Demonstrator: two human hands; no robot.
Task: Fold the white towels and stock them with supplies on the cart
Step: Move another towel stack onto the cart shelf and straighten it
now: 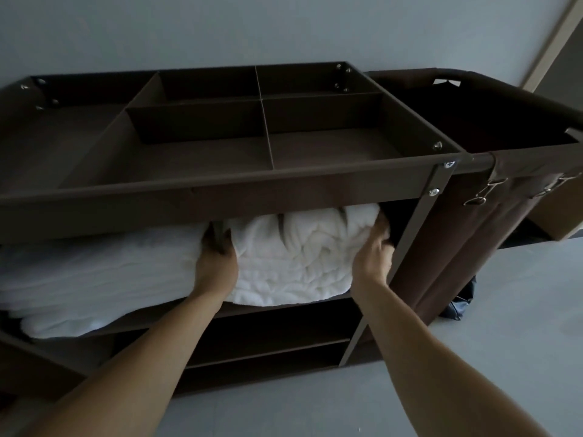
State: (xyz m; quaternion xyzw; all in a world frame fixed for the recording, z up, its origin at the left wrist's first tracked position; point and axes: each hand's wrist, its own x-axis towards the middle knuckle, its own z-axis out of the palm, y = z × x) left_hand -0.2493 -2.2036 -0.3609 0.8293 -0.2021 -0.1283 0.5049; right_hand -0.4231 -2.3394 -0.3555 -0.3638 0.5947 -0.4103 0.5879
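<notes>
Head view, looking down at a dark brown cart [220, 197] that stands on a grey floor [504, 310] against a pale wall [220, 29].

The cart's top is a shallow tray [265, 121] split by dividers into several open compartments. Just under it runs the upper shelf [284, 305]. A folded white towel [293, 257], thick and fluffy, lies at the right end of this shelf, and its front edge hangs slightly over the shelf lip. To the left on the same shelf, touching or nearly touching it, lies a stack of white towels [94, 272].

Two bare forearms reach up from the bottom of the frame. The left hand [216, 263] lies against the towel's left side, and its fingers go into the dark gap between the towel and the stack. I cannot tell how far they curl. The right hand [373, 250] holds the towel's right side, with its fingers bent round the edge toward the top corner.

Below are two lower shelves [268, 348], dark inside. At the cart's right end hangs a brown fabric bag [457, 247], open at the top, with metal clips [479, 193] on its front rail.
</notes>
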